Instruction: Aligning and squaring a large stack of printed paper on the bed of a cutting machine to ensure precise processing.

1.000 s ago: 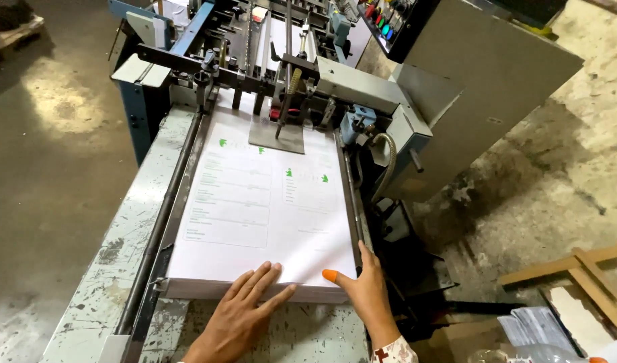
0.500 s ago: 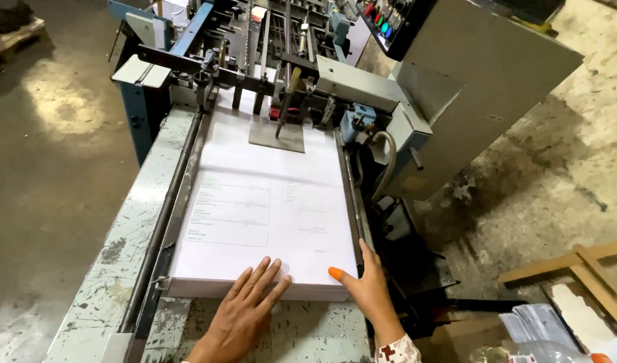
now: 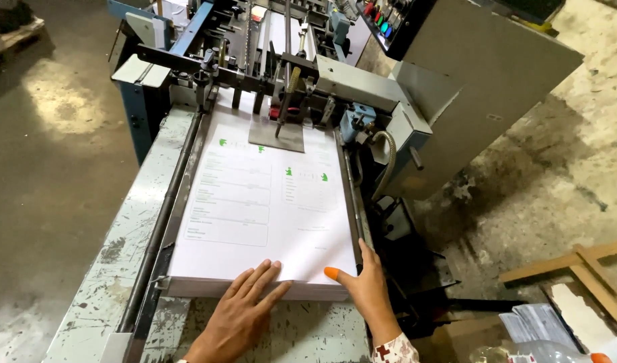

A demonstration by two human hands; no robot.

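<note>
Standing across the far half of the scene, a grey and blue sheet-feeding machine (image 3: 402, 87), with coloured buttons (image 3: 382, 23) on its far right panel. Running from it toward the near edge, a worn, paint-chipped metal worktop (image 3: 113, 269). Lying on that worktop between two side rails, a tall stack of white printed sheets (image 3: 268, 202), green marks at its far end, a small grey plate (image 3: 276, 136) pressing on the far edge. Resting flat on the stack's near edge, left hand (image 3: 244, 309), fingers spread wide, gripping nothing. Pressing against the stack's near right corner, right hand (image 3: 365, 289), grip open, thumb on top, fingers along the side rail. Lying on the floor at right, wooden slats (image 3: 577, 269).
</note>
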